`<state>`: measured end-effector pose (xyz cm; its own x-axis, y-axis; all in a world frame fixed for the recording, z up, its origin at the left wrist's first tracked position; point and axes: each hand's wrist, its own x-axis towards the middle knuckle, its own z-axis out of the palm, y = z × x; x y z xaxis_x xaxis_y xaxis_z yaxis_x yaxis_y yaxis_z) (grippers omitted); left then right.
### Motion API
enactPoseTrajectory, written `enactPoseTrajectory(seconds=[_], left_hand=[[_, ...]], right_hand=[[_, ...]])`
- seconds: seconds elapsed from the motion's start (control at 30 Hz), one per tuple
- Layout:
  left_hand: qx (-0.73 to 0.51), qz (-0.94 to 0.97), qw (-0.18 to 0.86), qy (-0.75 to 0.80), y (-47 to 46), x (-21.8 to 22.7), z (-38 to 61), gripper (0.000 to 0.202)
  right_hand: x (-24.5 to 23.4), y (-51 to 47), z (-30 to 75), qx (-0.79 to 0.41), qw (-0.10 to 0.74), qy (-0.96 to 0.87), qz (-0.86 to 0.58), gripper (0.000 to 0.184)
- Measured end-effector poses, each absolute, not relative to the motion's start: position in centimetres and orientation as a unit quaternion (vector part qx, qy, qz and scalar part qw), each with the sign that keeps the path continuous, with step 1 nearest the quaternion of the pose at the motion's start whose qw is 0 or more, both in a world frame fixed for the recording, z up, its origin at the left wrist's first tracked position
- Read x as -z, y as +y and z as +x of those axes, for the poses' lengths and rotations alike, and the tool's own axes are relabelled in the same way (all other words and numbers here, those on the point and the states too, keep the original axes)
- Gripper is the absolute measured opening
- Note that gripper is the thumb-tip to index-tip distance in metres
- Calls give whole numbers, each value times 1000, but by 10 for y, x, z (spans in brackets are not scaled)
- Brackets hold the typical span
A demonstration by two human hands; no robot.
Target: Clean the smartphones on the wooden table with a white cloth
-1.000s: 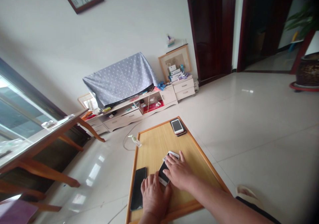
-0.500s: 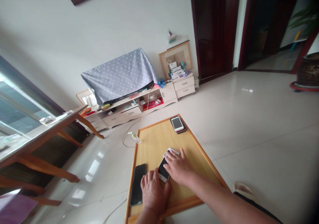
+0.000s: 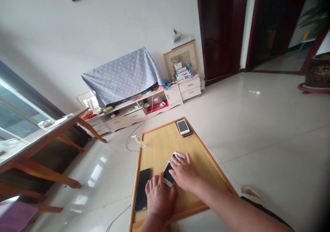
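Observation:
A white-framed smartphone (image 3: 169, 175) with a dark screen lies slantwise on the small wooden table. My left hand (image 3: 159, 194) rests on the tabletop at its near end, with index finger and thumb about the lower edge. Across the upper screen lies my right hand (image 3: 184, 171), fingers stretched out and thumb apart. A small whitish bit (image 3: 169, 160) shows by the right fingertips; what it is I cannot make out. Beside my left hand is a larger black phone (image 3: 143, 190), flat and face up.
At the table's (image 3: 161, 142) far right corner, a white phone (image 3: 183, 127) lies on other dark devices. A clear pump bottle (image 3: 139, 141) stands at the left edge. Beyond are a low white cabinet (image 3: 134, 116) and a cloth-covered screen (image 3: 123, 77). A wooden table (image 3: 46, 139) stands left.
The view has shifted slightly. Both hands and the phone between them keep nearly the same places; I see no clear movement of the fingers.

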<state>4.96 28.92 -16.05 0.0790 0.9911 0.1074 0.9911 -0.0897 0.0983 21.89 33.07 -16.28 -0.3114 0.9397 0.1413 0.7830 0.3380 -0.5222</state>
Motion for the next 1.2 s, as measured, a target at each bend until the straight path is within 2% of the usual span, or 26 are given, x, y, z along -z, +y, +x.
enactPoseTrajectory(seconds=[0.13, 0.37, 0.6, 0.83, 1.07, 1.2], left_hand=[[72, -732, -1, -677, 289, 158, 51, 58], [64, -729, -4, -681, 289, 158, 53, 51], [58, -733, -5, -678, 289, 158, 51, 58], [74, -737, 5, -672, 290, 162, 49, 53], [60, -733, -1, -677, 289, 158, 51, 58], [62, -730, -1, -681, 289, 156, 53, 57]], right_hand=[[164, 332, 220, -171, 206, -776, -571, 58], [160, 310, 210, -192, 211, -838, -466, 56], [162, 336, 226, -181, 206, -771, -574, 53], [161, 312, 212, -198, 216, -833, -470, 54], [164, 338, 227, -188, 200, -772, -573, 50], [162, 327, 220, -181, 208, -795, -540, 53]])
